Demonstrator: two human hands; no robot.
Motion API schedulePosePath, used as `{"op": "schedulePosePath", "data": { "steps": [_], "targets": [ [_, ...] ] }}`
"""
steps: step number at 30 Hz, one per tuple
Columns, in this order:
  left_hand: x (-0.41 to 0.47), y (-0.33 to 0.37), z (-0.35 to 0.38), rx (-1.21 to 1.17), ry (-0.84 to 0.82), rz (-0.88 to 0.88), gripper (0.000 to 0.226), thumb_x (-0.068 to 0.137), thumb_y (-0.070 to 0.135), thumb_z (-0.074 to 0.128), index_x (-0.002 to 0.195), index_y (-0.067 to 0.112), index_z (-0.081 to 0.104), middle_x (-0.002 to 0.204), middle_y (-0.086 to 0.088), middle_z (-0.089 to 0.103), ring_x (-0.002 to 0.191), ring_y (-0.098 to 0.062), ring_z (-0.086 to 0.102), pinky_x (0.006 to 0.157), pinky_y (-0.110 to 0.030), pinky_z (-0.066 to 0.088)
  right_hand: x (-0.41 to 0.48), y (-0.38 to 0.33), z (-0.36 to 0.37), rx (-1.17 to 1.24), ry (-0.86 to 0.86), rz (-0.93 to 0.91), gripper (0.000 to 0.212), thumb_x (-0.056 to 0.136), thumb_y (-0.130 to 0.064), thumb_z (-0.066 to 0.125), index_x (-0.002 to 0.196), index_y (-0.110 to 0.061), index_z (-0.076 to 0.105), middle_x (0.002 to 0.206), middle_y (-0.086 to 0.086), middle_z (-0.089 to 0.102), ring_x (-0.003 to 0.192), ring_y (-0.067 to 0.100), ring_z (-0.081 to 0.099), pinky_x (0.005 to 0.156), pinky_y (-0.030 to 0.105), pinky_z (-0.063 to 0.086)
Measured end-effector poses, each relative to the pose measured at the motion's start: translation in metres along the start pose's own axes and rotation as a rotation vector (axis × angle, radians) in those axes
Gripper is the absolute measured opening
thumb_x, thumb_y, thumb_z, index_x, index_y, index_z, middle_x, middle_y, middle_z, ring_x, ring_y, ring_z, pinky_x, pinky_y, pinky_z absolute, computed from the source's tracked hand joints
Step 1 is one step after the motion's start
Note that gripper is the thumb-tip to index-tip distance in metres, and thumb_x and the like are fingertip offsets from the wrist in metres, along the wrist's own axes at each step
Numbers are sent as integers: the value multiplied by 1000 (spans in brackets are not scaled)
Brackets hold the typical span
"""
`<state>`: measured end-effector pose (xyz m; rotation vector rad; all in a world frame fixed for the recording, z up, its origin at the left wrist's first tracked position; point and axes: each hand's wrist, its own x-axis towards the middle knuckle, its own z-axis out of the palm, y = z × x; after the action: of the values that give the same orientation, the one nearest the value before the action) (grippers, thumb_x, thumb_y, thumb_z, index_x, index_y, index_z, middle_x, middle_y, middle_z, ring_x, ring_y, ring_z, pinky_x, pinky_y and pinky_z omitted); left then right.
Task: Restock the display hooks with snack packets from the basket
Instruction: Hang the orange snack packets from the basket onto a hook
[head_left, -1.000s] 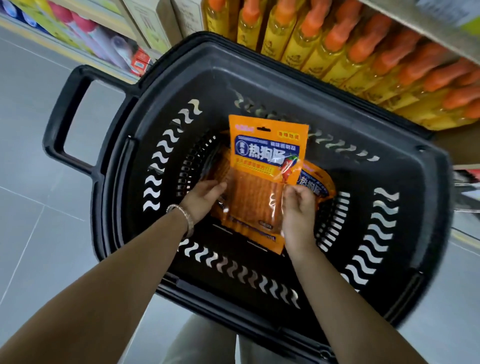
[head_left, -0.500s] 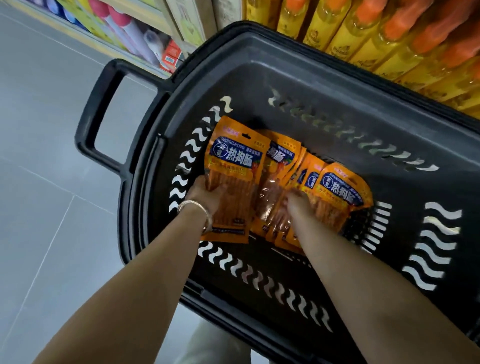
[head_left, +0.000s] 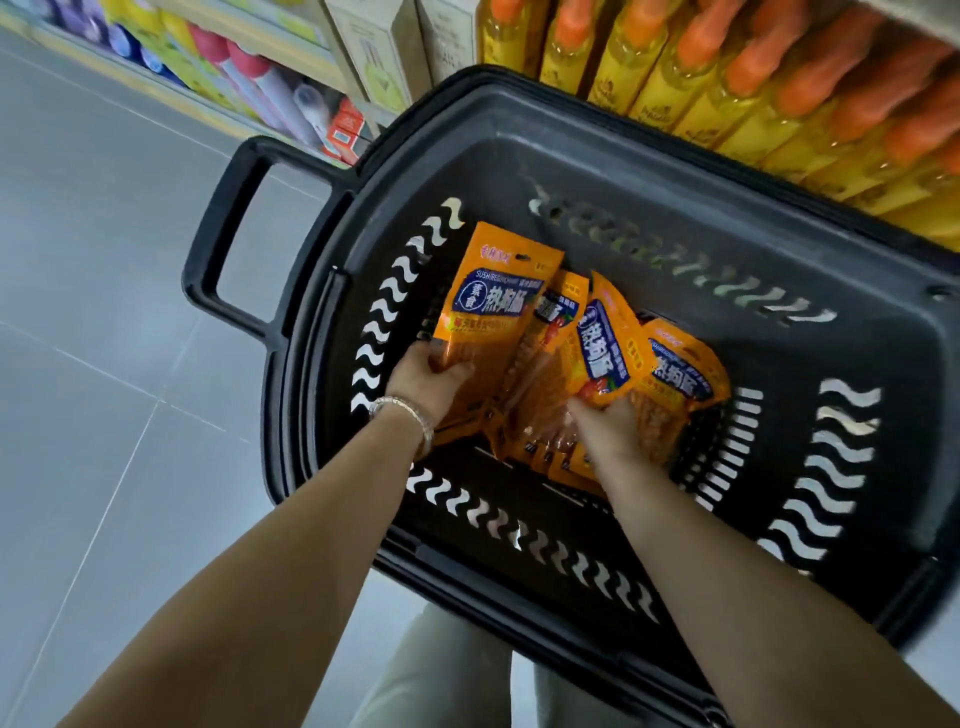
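Basket: black plastic basket (head_left: 675, 171), wavy slots cut through its walls, a loop handle (head_left: 218, 249) at its left end.
In the basket: orange snack packets (head_left: 498, 306) with blue labels, fanned out and overlapping over the bottom.
Floor: grey tiled floor (head_left: 104, 338) with thin pale joints, left of the basket.
Beyond the far rim: yellow bottles (head_left: 753, 88) with orange caps, in a tight row.

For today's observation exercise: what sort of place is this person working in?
Most likely a shop aisle: a black shopping basket holding orange snack packets, beside rows of identical orange-capped yellow bottles.
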<state>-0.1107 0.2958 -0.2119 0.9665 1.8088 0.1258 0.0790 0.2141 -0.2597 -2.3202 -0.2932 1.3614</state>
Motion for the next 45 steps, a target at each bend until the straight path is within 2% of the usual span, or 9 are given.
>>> {"op": "schedulePosePath", "data": {
  "steps": [3, 11, 21, 25, 29, 33, 37, 40, 45],
  "targets": [
    [-23, 10, -3, 26, -12, 61, 23, 82, 39, 66, 96, 31, 50, 84, 13, 56, 76, -4, 54, 61, -21, 40, -22, 4, -34, 141, 78, -67, 44, 79, -4, 66, 122, -13, 57, 111, 8, 64, 100, 26, 61, 92, 38, 48],
    [-109, 31, 4, -67, -11, 212, 18, 83, 34, 66, 90, 32, 50, 94, 5, 63, 87, -16, 61, 77, -31, 49, -89, -9, -122, 320, 275, -200, 16, 67, -27, 42, 55, -17, 42, 54, 0, 43, 56, 20, 40, 60, 35, 31],
    [-266, 102, 46, -146, 97, 597, 14, 83, 25, 68, 81, 19, 56, 79, 0, 60, 77, -18, 57, 72, -29, 43, -195, -18, -271, 564, 483, -667, 45, 87, -41, 58, 54, -13, 47, 52, -3, 48, 47, -5, 42, 51, 20, 33],
    [-336, 145, 67, -235, 188, 757, 27, 85, 41, 63, 67, 26, 50, 67, 11, 53, 61, -3, 50, 54, -11, 36, -241, -12, -347, 461, 525, -876, 43, 92, -42, 54, 57, -23, 38, 50, -4, 38, 53, 12, 37, 59, 35, 31],
    [-401, 187, 94, -254, 192, 875, 51, 86, 52, 56, 61, 19, 26, 62, 2, 31, 60, -17, 31, 58, -31, 25, -277, 7, -429, 366, 661, -993, 27, 92, -51, 45, 86, -27, 58, 67, -10, 58, 66, 9, 51, 67, 31, 39],
    [-460, 228, 119, -304, 23, 1058, 33, 87, 40, 62, 65, 22, 44, 65, 5, 49, 56, -5, 48, 55, -14, 38, -303, 20, -509, 281, 826, -1066, 26, 93, -57, 41, 99, -36, 56, 77, 19, 62, 68, 23, 56, 68, 40, 45],
    [-502, 277, 137, -261, -127, 1168, 8, 88, 19, 64, 88, 25, 60, 96, -3, 69, 89, -16, 65, 80, -28, 50, -318, 13, -579, 254, 937, -1127, 56, 89, -61, 37, 99, -11, 61, 85, 3, 58, 78, 13, 52, 65, 31, 35],
    [-527, 317, 148, -309, -108, 1171, 18, 83, 13, 65, 71, 25, 59, 77, 4, 65, 80, -17, 60, 64, -20, 46, -328, -5, -623, 298, 1010, -1143, 44, 92, -54, 43, 87, -15, 61, 78, 7, 55, 74, 18, 52, 64, 36, 36],
    [-554, 386, 160, -424, -43, 1222, 27, 84, 52, 60, 83, 25, 65, 89, 5, 66, 87, -14, 59, 78, -26, 41, -335, -45, -693, 380, 1058, -1178, 29, 94, -47, 48, 83, -23, 60, 76, 11, 63, 64, 12, 51, 62, 37, 42]
  ]
}}
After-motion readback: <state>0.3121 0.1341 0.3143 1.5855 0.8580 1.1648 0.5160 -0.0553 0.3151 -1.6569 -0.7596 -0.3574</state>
